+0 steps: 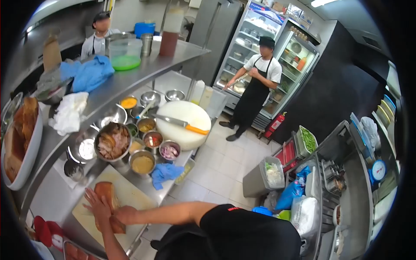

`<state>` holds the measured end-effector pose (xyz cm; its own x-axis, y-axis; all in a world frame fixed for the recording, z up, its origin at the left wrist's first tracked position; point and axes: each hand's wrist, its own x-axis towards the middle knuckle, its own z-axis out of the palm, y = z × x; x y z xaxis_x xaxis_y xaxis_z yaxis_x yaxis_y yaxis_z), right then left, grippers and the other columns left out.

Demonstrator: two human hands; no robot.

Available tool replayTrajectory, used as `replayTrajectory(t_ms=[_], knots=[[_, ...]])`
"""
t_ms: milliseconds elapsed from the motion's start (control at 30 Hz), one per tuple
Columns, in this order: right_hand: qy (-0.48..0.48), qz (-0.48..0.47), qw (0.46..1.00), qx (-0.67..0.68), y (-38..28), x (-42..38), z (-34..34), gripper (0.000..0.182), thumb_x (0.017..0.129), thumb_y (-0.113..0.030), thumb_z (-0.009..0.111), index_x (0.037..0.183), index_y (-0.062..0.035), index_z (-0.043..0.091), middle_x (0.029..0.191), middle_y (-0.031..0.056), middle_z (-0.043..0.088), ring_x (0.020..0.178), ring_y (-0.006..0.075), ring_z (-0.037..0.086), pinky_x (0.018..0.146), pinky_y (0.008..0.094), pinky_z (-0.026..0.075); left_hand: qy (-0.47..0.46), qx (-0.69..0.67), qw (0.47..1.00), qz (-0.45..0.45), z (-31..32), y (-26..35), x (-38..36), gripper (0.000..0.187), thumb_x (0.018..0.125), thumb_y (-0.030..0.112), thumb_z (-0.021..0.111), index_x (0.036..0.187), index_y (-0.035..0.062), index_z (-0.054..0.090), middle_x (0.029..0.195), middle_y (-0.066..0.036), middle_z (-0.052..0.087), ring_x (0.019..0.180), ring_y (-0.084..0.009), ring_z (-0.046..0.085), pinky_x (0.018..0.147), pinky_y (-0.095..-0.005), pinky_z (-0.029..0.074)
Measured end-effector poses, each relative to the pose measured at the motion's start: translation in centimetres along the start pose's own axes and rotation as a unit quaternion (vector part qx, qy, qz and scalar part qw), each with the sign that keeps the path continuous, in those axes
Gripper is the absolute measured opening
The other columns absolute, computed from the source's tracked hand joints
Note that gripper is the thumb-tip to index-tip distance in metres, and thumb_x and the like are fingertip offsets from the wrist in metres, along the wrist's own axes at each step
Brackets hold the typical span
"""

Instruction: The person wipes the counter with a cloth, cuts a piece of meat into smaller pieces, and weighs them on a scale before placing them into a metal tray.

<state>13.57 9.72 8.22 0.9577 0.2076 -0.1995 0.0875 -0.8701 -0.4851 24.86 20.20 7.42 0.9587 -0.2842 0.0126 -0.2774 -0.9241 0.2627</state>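
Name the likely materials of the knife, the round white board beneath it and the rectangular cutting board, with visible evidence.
Knife blade: smooth grey metal, likely steel. 
Knife handle: solid bright orange, probably plastic. 
Round white board: thick, evenly pale, probably plastic, though wood is possible. 
Rectangular cutting board: thin, cream, lightly stained, likely plastic.

A browned, oblong slab (104,190), probably cooked meat, lies partly covered on a pale cutting board (141,198).

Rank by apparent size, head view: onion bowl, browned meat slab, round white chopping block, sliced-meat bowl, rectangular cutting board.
1. rectangular cutting board
2. round white chopping block
3. sliced-meat bowl and browned meat slab: too close to rank; slab partly covered
4. onion bowl
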Motion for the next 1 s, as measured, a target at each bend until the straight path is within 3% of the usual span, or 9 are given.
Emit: replayTrajectory(t_ms=[200, 300, 367, 467, 500, 600, 767, 900, 1000], knots=[[0.003, -0.008, 1.000, 0.006, 0.2, 0.9, 0.5, 0.025, 0.090, -0.018, 0.050, 0.104, -0.0010, 0.063, 0.088, 0.0186, 0.070, 0.083, 0.0347, 0.069, 0.071, 0.0441, 0.055, 0.021, 0.018, 1.000, 0.006, -0.6, 0.0, -1.1, 0.067, 0.099, 0.035, 0.040, 0.154, 0.0115, 0.008, 0.157, -0.023, 0.012, 0.146, -0.0381, 0.011, 0.113, -0.0615, 0.002], [-0.014, -0.063, 0.997, -0.034, 0.3, 0.9, 0.1, 0.024, 0.089, -0.018, 0.051, 0.100, -0.0019, 0.065, 0.089, 0.0195, 0.069, 0.083, 0.0343, 0.069, 0.070, 0.0441, 0.055, 0.143, -0.071, 0.985, 0.070, 0.7, -1.8, -1.8, 0.063, 0.100, 0.035, 0.038, 0.153, 0.0104, 0.016, 0.156, -0.023, 0.016, 0.145, -0.0393, 0.014, 0.113, -0.0608, 0.002], [0.025, -0.004, 1.000, -0.013, 0.4, 1.0, 1.1, 0.022, 0.088, -0.018, 0.052, 0.093, -0.0038, 0.068, 0.090, 0.0191, 0.069, 0.083, 0.0338, 0.069, 0.069, 0.0445, 0.055, 0.286, -0.045, 0.957, -0.010, 0.2, -2.1, -4.2, 0.059, 0.101, 0.037, 0.034, 0.151, 0.0074, 0.021, 0.153, -0.023, 0.023, 0.142, -0.0402, 0.022, 0.112, -0.0612, 0.009], [0.042, 0.008, 0.999, 0.030, -1.2, -1.5, -1.6, 0.021, 0.086, -0.017, 0.052, 0.087, -0.0044, 0.069, 0.090, 0.0190, 0.070, 0.084, 0.0332, 0.069, 0.069, 0.0440, 0.055, 0.204, 0.044, 0.957, -0.201, 5.4, -4.0, -5.9, 0.059, 0.102, 0.038, 0.029, 0.150, 0.0042, 0.022, 0.150, -0.024, 0.029, 0.139, -0.0403, 0.029, 0.109, -0.0625, 0.020], [0.036, 0.011, 0.999, 0.028, -0.7, -0.9, -0.8, 0.021, 0.086, -0.017, 0.052, 0.087, -0.0044, 0.069, 0.090, 0.0190, 0.070, 0.084, 0.0332, 0.069, 0.069, 0.0440, 0.055, 0.293, -0.022, 0.944, -0.151, 3.3, -2.0, -6.9, 0.059, 0.102, 0.038, 0.028, 0.149, 0.0023, 0.021, 0.148, -0.025, 0.032, 0.135, -0.0412, 0.033, 0.106, -0.0624, 0.026], [0.016, -0.066, 0.997, -0.028, 0.0, 1.1, -0.2, 0.021, 0.085, -0.018, 0.054, 0.093, -0.0036, 0.067, 0.087, 0.0191, 0.070, 0.082, 0.0335, 0.069, 0.069, 0.0449, 0.056, 0.308, -0.027, 0.933, -0.183, 3.8, -2.2, -6.4, 0.059, 0.102, 0.035, 0.029, 0.149, 0.0005, 0.021, 0.147, -0.025, 0.033, 0.133, -0.0421, 0.035, 0.106, -0.0600, 0.027], [-0.013, 0.042, 0.998, 0.033, -0.1, -2.4, -2.0, 0.025, 0.085, -0.013, 0.053, 0.103, 0.0016, 0.062, 0.089, 0.0208, 0.069, 0.082, 0.0355, 0.069, 0.069, 0.0448, 0.056, 0.336, -0.056, 0.920, -0.194, 3.3, -2.1, -7.5, 0.058, 0.101, 0.032, 0.030, 0.147, -0.0025, 0.021, 0.146, -0.026, 0.035, 0.130, -0.0435, 0.038, 0.103, -0.0568, 0.031], [-0.021, 0.012, 0.999, -0.023, 1.1, -2.2, 0.5, 0.022, 0.084, -0.010, 0.052, 0.100, 0.0030, 0.061, 0.089, 0.0207, 0.070, 0.082, 0.0364, 0.069, 0.070, 0.0452, 0.056, 0.335, -0.218, 0.900, -0.175, 2.6, -1.5, -7.7, 0.058, 0.100, 0.030, 0.034, 0.146, -0.0044, 0.025, 0.139, -0.030, 0.041, 0.124, -0.0463, 0.043, 0.100, -0.0533, 0.035], [-0.047, -0.010, 0.998, -0.047, 1.1, -3.1, -1.2, 0.022, 0.085, -0.010, 0.052, 0.101, 0.0030, 0.059, 0.089, 0.0211, 0.069, 0.084, 0.0360, 0.069, 0.071, 0.0467, 0.055, 0.342, -0.154, 0.910, -0.178, 2.2, -1.6, -7.7, 0.057, 0.100, 0.028, 0.037, 0.145, -0.0054, 0.026, 0.133, -0.032, 0.045, 0.119, -0.0481, 0.046, 0.098, -0.0518, 0.037]])
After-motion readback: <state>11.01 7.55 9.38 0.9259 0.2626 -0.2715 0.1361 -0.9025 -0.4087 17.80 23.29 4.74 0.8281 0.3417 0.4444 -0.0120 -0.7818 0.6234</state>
